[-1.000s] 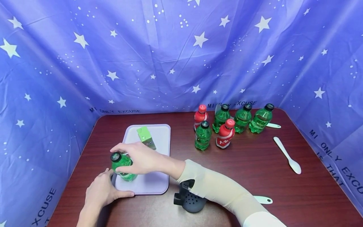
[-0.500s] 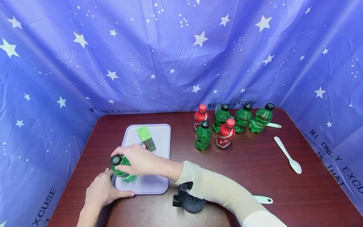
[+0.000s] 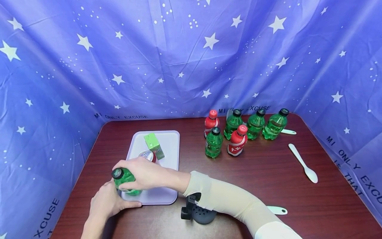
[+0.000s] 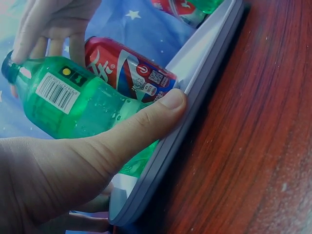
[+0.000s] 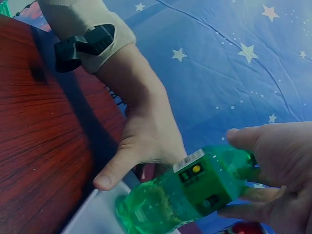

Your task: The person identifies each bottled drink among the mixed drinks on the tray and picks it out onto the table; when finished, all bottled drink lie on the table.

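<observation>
My right hand point(image 3: 143, 173) holds a green soda bottle point(image 3: 124, 179) with a black cap, its thumb and fingers around the upper part. Slightly tilted, the bottle stands at the near left corner of a pale lilac tray point(image 3: 170, 179). My left hand point(image 3: 105, 200) grips that corner, thumb along the front rim and fingers at the left side, as the left wrist view also shows. Right behind the bottle is a red soda can point(image 4: 131, 70), partly covered by my right hand in the head view. A green drink carton point(image 3: 154, 145) stands farther back on the tray.
Several green bottles point(image 3: 213, 144) and two red bottles point(image 3: 237, 141) stand at the back right. A white spoon point(image 3: 302, 163) lies at the right. Beneath my right forearm is a black perforated utensil head point(image 3: 204, 215), with a pale handle point(image 3: 277, 210) showing past the sleeve.
My right hand has shifted a little left and toward me with the green bottle, uncovering the top of the soda can. My left hand has stayed at the tray corner.
</observation>
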Demonstrator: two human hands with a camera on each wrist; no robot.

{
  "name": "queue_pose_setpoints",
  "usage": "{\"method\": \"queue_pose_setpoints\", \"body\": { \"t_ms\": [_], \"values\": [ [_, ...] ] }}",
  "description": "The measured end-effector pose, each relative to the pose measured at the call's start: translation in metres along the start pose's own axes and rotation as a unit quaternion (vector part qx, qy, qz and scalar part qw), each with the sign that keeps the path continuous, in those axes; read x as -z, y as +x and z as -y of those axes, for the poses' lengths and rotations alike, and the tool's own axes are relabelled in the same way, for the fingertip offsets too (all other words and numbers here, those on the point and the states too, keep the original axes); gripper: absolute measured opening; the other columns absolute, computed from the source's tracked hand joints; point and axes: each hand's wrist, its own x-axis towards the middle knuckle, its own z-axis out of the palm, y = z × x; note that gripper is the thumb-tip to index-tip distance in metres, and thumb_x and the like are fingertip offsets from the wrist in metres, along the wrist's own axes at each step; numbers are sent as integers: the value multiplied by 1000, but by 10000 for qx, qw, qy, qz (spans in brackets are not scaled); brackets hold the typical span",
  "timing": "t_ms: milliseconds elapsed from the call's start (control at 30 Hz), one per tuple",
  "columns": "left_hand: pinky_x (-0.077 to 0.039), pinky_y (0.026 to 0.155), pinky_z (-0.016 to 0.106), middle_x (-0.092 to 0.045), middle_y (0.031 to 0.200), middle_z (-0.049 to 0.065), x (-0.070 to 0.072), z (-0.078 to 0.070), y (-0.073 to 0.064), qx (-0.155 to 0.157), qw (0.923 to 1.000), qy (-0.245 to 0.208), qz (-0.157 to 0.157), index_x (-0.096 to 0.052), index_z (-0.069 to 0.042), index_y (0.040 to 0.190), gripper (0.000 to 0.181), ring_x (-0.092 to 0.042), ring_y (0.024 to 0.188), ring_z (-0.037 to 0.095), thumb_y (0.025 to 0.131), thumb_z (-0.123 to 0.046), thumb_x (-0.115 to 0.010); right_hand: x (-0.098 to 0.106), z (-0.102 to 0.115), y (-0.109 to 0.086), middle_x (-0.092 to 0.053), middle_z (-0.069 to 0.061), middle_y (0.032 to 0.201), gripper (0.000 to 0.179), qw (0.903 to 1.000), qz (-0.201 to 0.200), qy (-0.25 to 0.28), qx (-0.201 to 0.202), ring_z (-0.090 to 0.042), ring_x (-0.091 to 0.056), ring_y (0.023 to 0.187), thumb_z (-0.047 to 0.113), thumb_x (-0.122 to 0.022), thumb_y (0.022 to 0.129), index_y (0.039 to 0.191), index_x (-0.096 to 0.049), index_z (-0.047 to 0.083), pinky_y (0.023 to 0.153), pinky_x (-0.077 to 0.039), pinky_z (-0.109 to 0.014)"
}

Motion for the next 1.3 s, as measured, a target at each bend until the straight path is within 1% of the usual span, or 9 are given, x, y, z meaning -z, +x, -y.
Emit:
{"method": "queue_pose_setpoints", "body": {
  "t_ms": [300, 533, 667, 767, 867, 1000, 1100, 1233, 1300],
  "values": [
    [-59, 69, 59, -76, 114, 21, -1, 1, 1, -172, 9998, -89, -42, -66, -7, 130, 125, -73, 102, 44, 39, -89, -89, -7, -2, 2, -76, 11, 118, 53, 9991, 228, -344, -6, 1, -68, 102, 38, -87, 88, 133, -65, 19, 90, -46, -6],
    [-58, 68, 58, -76, 113, 23, -1, 3, 2, -159, 9998, -111, -52, -64, -6, 132, 128, -73, 101, 44, 38, -90, -88, -5, -1, 1, -76, 12, 119, 56, 9988, 336, -343, -138, 1, -68, 102, 40, -90, 86, 133, -66, 21, 90, -46, -6],
    [-58, 68, 61, -73, 116, 30, -1, 3, 2, -78, 10000, -11, -51, -59, 0, 137, 138, -72, 102, 49, 37, -91, -87, 6, 0, -4, -76, 12, 120, 59, 9993, 288, -177, -185, 2, -67, 99, 40, -89, 87, 136, -64, 20, 87, -45, -6],
    [-58, 71, 66, -66, 130, 38, 0, 2, 2, -72, 9999, 111, -42, -56, 1, 144, 145, -68, 111, 57, 37, -92, -86, 21, 1, -10, -76, 12, 116, 59, 9996, 76, -85, -248, 3, -64, 95, 42, -88, 87, 136, -63, 20, 83, -45, -6],
    [-57, 73, 70, -56, 144, 42, 0, 1, 2, -127, 9997, 206, -19, -54, -4, 151, 147, -63, 121, 62, 38, -94, -84, 40, 1, -20, -76, 10, 111, 58, 9994, -199, 151, -259, 2, -63, 86, 41, -88, 88, 135, -64, 18, 77, -46, -7],
    [-57, 75, 71, -50, 148, 44, 1, 0, 2, -161, 9996, 247, -2, -49, -4, 157, 153, -59, 128, 62, 38, -94, -84, 67, 1, -36, -75, 8, 106, 55, 9959, -594, 622, -288, -2, -62, 80, 36, -89, 88, 134, -65, 17, 73, -48, -9],
    [-57, 76, 71, -49, 148, 45, 1, 1, 2, -148, 9996, 245, 18, -47, -1, 158, 155, -59, 129, 61, 38, -93, -85, 84, 2, -48, -76, 7, 112, 58, 9911, -995, 793, -404, -2, -67, 90, 35, -90, 88, 138, -66, 17, 81, -54, -12],
    [-57, 77, 71, -50, 148, 45, -1, 2, 1, -137, 9997, 221, 21, -48, -1, 157, 155, -59, 130, 60, 38, -93, -85, 106, 0, -66, -76, 6, 121, 62, 9819, -1546, 942, -549, -4, -72, 108, 31, -91, 86, 141, -66, 16, 96, -61, -24],
    [-57, 78, 71, -50, 148, 45, -2, 2, 0, -126, 9997, 219, 21, -48, -1, 157, 155, -59, 130, 59, 38, -93, -85, 116, -3, -76, -77, 6, 116, 60, 9769, -1791, 980, -624, -6, -73, 102, 29, -92, 86, 139, -66, 15, 89, -63, -27]
  ]
}}
